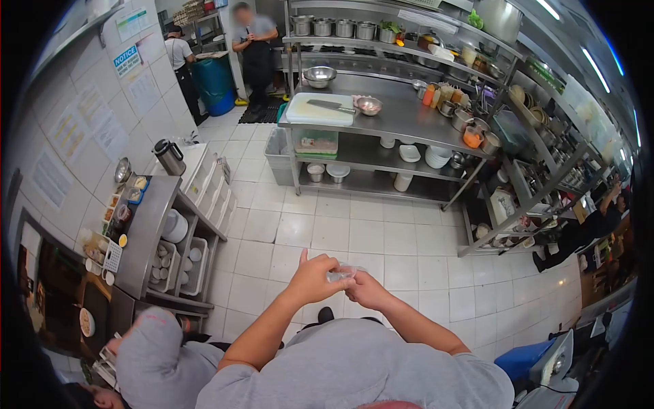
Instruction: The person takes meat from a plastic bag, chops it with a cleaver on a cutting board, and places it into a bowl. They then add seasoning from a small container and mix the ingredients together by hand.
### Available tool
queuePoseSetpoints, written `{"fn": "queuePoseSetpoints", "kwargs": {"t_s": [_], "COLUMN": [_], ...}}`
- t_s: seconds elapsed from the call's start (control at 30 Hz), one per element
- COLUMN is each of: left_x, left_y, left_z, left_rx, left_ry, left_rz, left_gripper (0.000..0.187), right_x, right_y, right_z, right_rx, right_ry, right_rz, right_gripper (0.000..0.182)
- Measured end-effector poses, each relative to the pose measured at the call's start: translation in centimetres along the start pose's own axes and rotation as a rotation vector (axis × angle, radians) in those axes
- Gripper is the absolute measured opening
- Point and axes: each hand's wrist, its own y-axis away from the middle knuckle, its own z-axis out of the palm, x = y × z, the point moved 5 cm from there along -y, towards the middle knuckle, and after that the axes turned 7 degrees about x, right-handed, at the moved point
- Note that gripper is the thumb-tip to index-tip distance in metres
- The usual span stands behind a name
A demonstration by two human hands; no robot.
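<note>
In front of my chest, both hands meet over the tiled floor. Between them is a small piece of clear, crumpled plastic [343, 273], thin like a bag or a disposable glove; its exact kind I cannot tell. My left hand [315, 278] curls its fingers around the left side of the plastic, the thumb on the near side. My right hand [368, 292] is closed at the plastic's right end, its fingertips close to those of the left hand.
Ahead stands a steel worktable [402, 112] with a white cutting board [320, 117], a cleaver [330, 105] and a metal bowl [368, 105]. A steel counter [146, 225] runs along the left. A person in grey [160, 354] is close at my left; others stand farther off.
</note>
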Motion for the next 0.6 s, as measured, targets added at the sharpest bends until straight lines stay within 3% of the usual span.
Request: {"fn": "queuePoseSetpoints", "kwargs": {"t_s": [0.1,0.2,0.3,0.37,0.43,0.5,0.57,0.6], "left_x": [-2.0,-5.3,-7.6,-8.5,-9.2,-10.7,-12.2,-13.4], "left_y": [-3.8,-6.8,-10.5,-13.7,-17.0,-20.4,-24.7,-26.1], "left_z": [-0.4,0.2,-0.2,-0.5,-0.7,-0.7,-1.5,-1.6], "left_rx": [0.056,0.149,0.262,0.320,0.343,0.325,0.327,0.333], "left_ry": [-0.084,-0.154,-0.266,-0.328,-0.412,-0.285,-0.179,-0.159], "left_rz": [-0.063,-0.099,-0.047,-0.026,0.037,-0.013,-0.047,-0.072], "left_gripper": [0.035,0.023,0.014,0.011,0.007,0.007,0.006,0.007], "right_x": [-2.2,-1.7,-2.5,-3.3,-3.4,-0.3,-3.4,-5.3], "right_y": [-4.3,-9.4,-15.5,-18.7,-23.3,-29.5,-34.4,-36.4], "right_z": [-1.2,-3.0,-5.4,-6.8,-8.6,-11.1,-13.5,-14.3], "right_rx": [0.142,0.111,0.094,-0.012,-0.046,-0.224,-0.253,-0.271], "right_ry": [0.291,0.357,0.467,0.503,0.447,0.291,0.132,-0.209], "right_rz": [-0.300,-0.253,-0.422,-0.271,-0.326,0.064,0.004,0.216], "right_gripper": [0.024,0.026,0.025,0.026,0.023,0.017,0.015,0.017]}}
